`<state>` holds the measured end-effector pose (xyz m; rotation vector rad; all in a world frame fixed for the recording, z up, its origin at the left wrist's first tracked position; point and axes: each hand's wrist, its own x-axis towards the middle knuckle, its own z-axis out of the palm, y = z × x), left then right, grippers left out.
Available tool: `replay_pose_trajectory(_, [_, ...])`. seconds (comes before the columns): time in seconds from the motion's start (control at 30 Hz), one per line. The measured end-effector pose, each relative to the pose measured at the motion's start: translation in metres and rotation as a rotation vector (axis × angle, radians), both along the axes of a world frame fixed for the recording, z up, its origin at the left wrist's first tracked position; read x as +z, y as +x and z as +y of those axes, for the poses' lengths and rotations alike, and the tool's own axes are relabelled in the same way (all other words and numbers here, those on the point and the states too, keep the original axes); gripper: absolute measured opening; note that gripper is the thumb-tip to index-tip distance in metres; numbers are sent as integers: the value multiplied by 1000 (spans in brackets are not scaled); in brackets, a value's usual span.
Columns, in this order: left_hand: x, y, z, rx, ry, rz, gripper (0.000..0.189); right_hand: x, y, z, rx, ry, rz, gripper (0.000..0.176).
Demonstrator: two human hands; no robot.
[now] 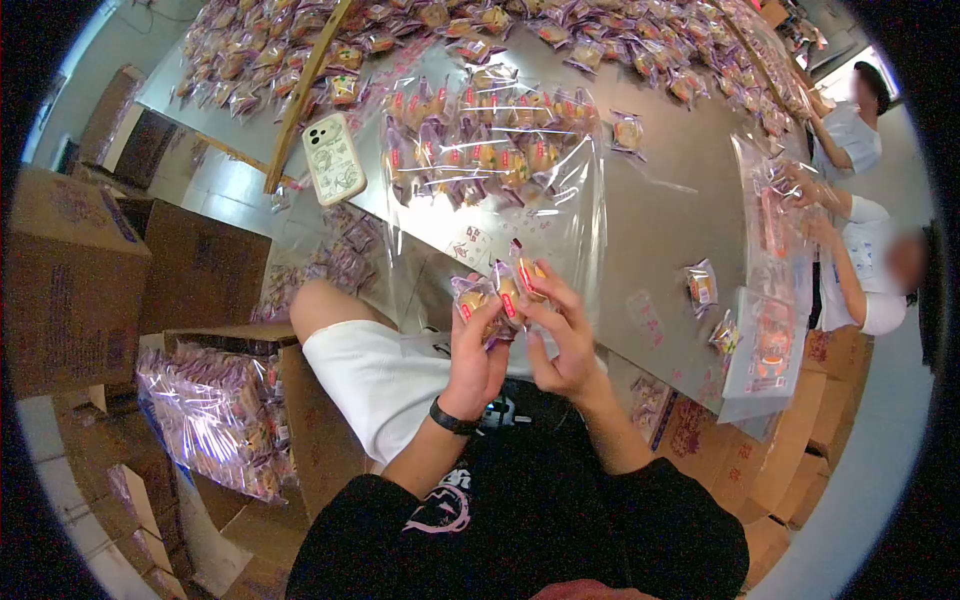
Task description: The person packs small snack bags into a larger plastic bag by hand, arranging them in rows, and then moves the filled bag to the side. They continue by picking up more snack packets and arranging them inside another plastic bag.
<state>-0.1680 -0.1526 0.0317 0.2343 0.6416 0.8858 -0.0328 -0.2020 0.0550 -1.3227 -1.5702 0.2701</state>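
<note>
Together, in the head view, the left hand point(475, 358) and right hand point(562, 345) pinch small see-through purple plastic packets with yellow food and red labels point(504, 283) in bent fingers, near a big clear plastic bag point(582, 215) on the shiny grey metal table point(672, 225).

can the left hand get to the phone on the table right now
Probably, once freed: the left hand is taken up with wrapped packets, but nothing covers the phone, and the clear bag lies beside it, not over it.
</note>
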Motion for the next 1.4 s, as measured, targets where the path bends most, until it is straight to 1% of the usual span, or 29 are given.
replay_pose_trajectory(0.07, [1,2,-1,43,42,163,44,2,-5,2,31,-5,-14,56])
replay_pose_trajectory(0.1, [3,3,-2,47,67,181,45,3,-7,3,44,-8,-22,60])
replay_pose_trajectory(0.17, [8,3,-4,55,116,217,49,-2,-12,3,-7,-16,-31,64])
replay_pose_trajectory(0.27, [-10,-3,-2,102,221,62,50,-12,-17,5,-60,-20,-41,67])
replay_pose_trajectory(0.4, [-13,-11,7,-22,150,29,48,-18,-20,7,-128,-25,-86,69])
replay_pose_trajectory(0.5, [-16,-14,9,-60,175,60,47,-28,-30,12,-232,54,-176,67])
replay_pose_trajectory(0.6, [-13,-17,15,-84,211,100,47,-20,-42,17,-270,-13,-86,68])
replay_pose_trajectory(0.7, [0,-13,16,-148,224,187,46,-24,-49,17,-363,-18,-17,62])
replay_pose_trajectory(0.8, [8,-3,22,-92,217,187,34,-24,-54,26,-423,6,-23,63])
replay_pose_trajectory(0.9, [4,2,24,-168,255,173,35,-20,-44,27,-427,13,132,56])
replay_pose_trajectory(0.93, [5,2,23,-196,264,194,41,-22,-39,26,-429,12,131,55])
replay_pose_trajectory(1.0, [-1,4,22,-134,208,286,49,-30,-23,23,-428,15,129,53])
replay_pose_trajectory(1.03, [-4,5,22,-103,177,329,54,-32,-14,19,-382,14,267,51])
replay_pose_trajectory(1.07, [-5,7,26,-37,115,391,66,-29,-7,15,-332,11,403,49])
replay_pose_trajectory(1.1, [-6,9,32,-3,127,350,68,-26,-2,13,-283,7,538,48])
replay_pose_trajectory(1.13, [-6,9,38,28,135,311,69,-21,0,7,-229,-27,696,50])
replay_pose_trajectory(1.17, [-7,10,43,60,142,271,71,-16,1,2,-178,-47,750,50])
replay_pose_trajectory(1.2, [0,14,49,89,117,234,67,-12,3,-4,-127,-67,803,51])
replay_pose_trajectory(1.23, [2,17,58,69,167,205,63,-10,4,-9,-75,-86,856,51])
replay_pose_trajectory(1.3, [10,18,77,28,270,148,56,-18,8,-19,191,-237,1197,52])
replay_pose_trajectory(1.33, [21,20,85,59,250,150,47,-21,11,-22,328,-314,1361,52])
replay_pose_trajectory(1.4, [35,16,98,53,368,262,46,-23,8,-21,240,-461,1433,55])
